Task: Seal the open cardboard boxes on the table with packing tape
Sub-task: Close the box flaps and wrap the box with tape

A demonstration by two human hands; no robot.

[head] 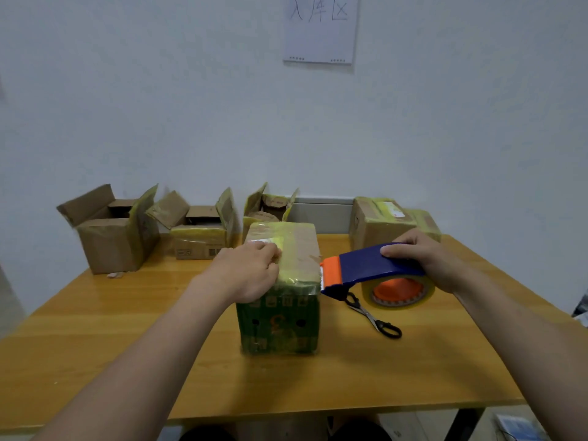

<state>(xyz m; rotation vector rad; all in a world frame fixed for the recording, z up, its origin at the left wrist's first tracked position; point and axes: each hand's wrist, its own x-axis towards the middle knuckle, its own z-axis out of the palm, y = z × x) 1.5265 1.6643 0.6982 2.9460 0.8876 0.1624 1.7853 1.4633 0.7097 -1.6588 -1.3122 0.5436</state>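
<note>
Right now the green box (280, 319) stands upright in the middle of the worktop (127, 329), a little nearer the front edge than the back. Its flaps are down and yellowish tape lies across its top. The left hand (245, 272) rests on the box's top at the near left corner, its fingers (270, 249) curled down onto the taped surface and the thumb against the near face.

The right hand (423, 259) grips the blue tape dispenser (366, 268) from above, fingers wrapped over its back. The dispenser's orange nose is right up against the upper right edge of the box, and the tape roll (397, 291) sits beneath the palm. Black-handled scissors (372, 316) lie on the worktop just under the dispenser, to the right of the box.

Along the back edge stand three cartons with flaps up: the left open box (108, 237) at the back left corner, the middle open box (200, 237) beside it, and the third open box (267, 208) directly behind the green one. A taped box (381, 224) sits toward the back right corner. A paper sheet (319, 27) with handwriting hangs on the wall above.
</note>
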